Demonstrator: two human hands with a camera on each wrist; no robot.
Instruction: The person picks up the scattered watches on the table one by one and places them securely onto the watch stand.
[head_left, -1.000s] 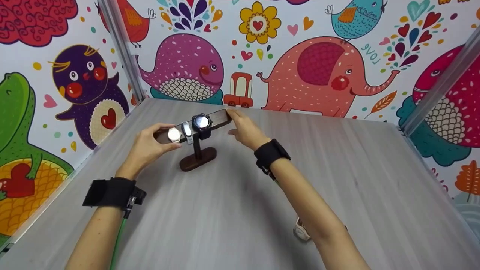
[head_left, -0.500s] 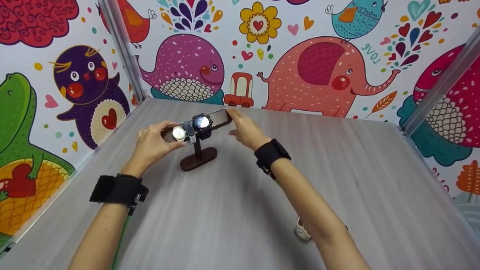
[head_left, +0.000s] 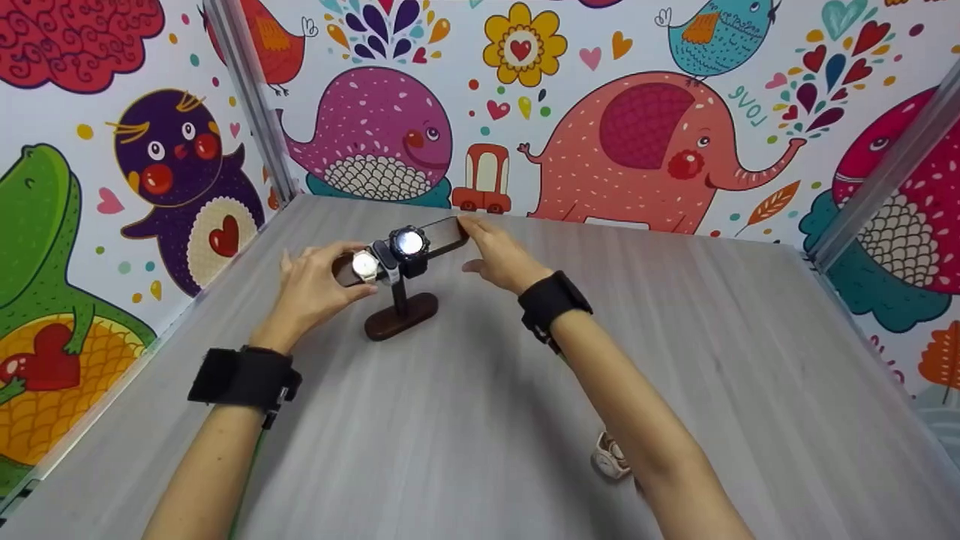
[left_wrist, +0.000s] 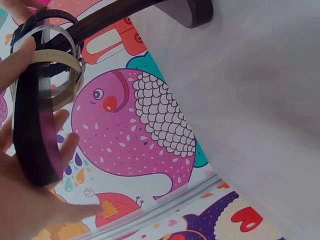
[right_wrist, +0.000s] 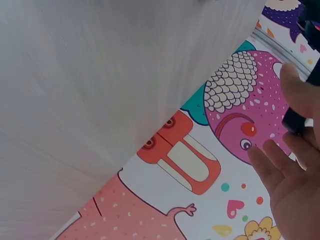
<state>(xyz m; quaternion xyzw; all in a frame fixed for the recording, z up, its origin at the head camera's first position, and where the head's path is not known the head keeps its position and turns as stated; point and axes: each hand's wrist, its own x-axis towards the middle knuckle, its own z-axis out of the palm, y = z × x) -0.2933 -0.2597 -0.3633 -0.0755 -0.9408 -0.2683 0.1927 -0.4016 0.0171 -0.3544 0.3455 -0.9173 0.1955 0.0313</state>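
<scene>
A dark brown watch stand (head_left: 401, 316) has a raised, slanting bar (head_left: 447, 233). Toward the bar's left end my left hand (head_left: 309, 289) holds a wristwatch with a pale strap (head_left: 365, 265), thumb in front and fingers behind. The left wrist view shows the thumb against its cream strap (left_wrist: 55, 56), looped round the bar. Beside it on the bar sit a grey fitness band (head_left: 386, 257) and a black wristwatch (head_left: 409, 242) with a bright face. My right hand (head_left: 499, 255) rests its extended fingers at the bar's right end, thumb apart below.
A pale pink wristwatch (head_left: 611, 459) lies on the grey table (head_left: 450, 420), partly behind the right forearm. Walls with cartoon animals (head_left: 622, 150) close off the back and sides. Black bands (head_left: 247, 377) with cameras circle both wrists.
The left hand has slid the pale-strapped watch a little rightward along the bar, up against the grey band. The band has tilted and its face looks darker. The right hand has stayed at the bar's end.
</scene>
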